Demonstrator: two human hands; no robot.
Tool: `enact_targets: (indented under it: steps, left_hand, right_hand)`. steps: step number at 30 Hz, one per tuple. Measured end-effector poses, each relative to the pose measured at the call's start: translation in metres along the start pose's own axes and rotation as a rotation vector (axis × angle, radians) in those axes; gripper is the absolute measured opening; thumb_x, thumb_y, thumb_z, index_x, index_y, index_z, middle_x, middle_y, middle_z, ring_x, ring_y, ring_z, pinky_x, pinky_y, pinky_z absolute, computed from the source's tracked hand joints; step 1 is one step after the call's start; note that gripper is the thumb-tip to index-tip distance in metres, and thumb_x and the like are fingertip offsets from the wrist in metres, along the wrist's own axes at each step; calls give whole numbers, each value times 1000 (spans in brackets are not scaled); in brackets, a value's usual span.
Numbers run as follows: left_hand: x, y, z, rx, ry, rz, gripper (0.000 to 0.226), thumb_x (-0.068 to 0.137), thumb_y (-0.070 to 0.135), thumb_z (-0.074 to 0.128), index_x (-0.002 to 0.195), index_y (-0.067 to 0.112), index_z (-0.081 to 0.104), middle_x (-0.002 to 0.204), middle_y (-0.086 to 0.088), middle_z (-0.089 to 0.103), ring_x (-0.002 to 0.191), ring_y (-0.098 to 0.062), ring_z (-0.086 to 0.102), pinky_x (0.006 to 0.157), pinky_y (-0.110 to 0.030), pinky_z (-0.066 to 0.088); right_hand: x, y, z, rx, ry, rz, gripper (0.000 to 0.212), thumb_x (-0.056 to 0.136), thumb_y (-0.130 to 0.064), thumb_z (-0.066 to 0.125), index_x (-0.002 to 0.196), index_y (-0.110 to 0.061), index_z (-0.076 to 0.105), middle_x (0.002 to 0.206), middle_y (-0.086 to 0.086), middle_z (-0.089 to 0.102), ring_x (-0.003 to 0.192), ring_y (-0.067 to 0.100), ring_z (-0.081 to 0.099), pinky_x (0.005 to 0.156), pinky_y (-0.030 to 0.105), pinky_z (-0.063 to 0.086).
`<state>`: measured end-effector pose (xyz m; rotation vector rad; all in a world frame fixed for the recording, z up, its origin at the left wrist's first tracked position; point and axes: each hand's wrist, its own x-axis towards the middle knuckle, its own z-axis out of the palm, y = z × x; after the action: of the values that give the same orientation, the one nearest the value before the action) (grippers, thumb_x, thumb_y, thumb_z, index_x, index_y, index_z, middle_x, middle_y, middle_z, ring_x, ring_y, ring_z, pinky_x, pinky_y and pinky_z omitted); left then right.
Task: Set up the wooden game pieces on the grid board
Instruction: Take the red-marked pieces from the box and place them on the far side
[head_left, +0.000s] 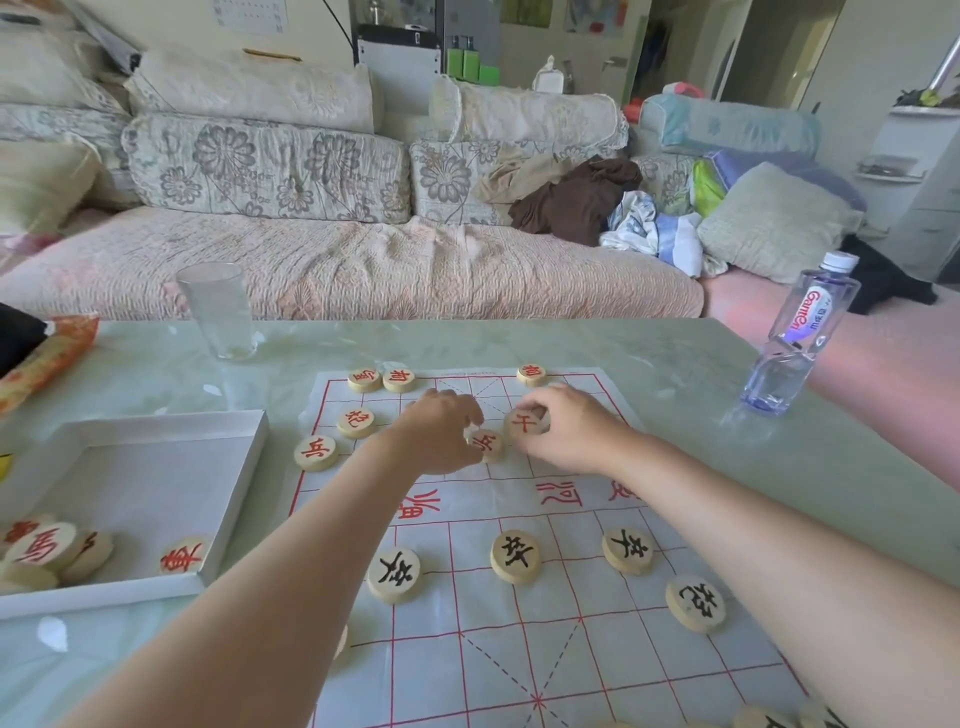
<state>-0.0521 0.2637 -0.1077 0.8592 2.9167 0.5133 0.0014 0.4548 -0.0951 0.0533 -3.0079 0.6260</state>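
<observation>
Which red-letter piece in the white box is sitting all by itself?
The lone piece in the white box's near right corner; the other pieces lie heaped together at its left end.

One wide-angle view, worn on the person's head, looks forward and down from close above the glossy pale-green table (675, 364); the white paper grid board with red lines (519, 649) fills five to seven o'clock, the floral fabric sofa (363, 260) twelve o'clock, farther off.
</observation>
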Motion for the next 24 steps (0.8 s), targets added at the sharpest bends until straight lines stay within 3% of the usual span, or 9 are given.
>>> enact_targets:
  steps: [3, 8, 18, 24]
  left_hand:
    - [8, -9, -2, -55, 68, -55, 42, 85, 37, 62, 125, 25, 54, 121, 0, 55, 119, -21, 44, 99, -35, 40]
    - [9, -29, -3, 40, 45, -87, 48, 88, 45, 54, 132, 26, 52, 135, -3, 45, 128, -23, 37, 102, -37, 36]
    - [11, -47, 0, 35, 5, -155, 50, 86, 56, 52, 130, 31, 55, 137, -1, 41, 129, -23, 34, 101, -40, 36]
    - [11, -46, 3, 76, 38, -145, 49, 86, 54, 51, 130, 31, 54, 138, -1, 41, 128, -24, 35, 100, -40, 36]
  right_hand:
    - [32, 1, -2, -93, 5, 0, 47, 91, -48, 56, 133, -26, 54, 132, -2, 51, 121, 19, 51, 97, 28, 39]
    - [85, 7, -4, -213, -38, 32, 49, 91, -41, 62, 135, -22, 53, 137, 2, 49, 126, 23, 49, 102, 32, 39]
    - [129, 10, 17, -324, -76, -2, 42, 93, -40, 59, 131, -23, 57, 128, 3, 54, 120, 25, 53, 98, 34, 42]
    - [126, 7, 19, -309, -37, 8, 50, 91, -33, 59, 139, -23, 49, 144, 2, 43, 126, 25, 51, 98, 36, 43]
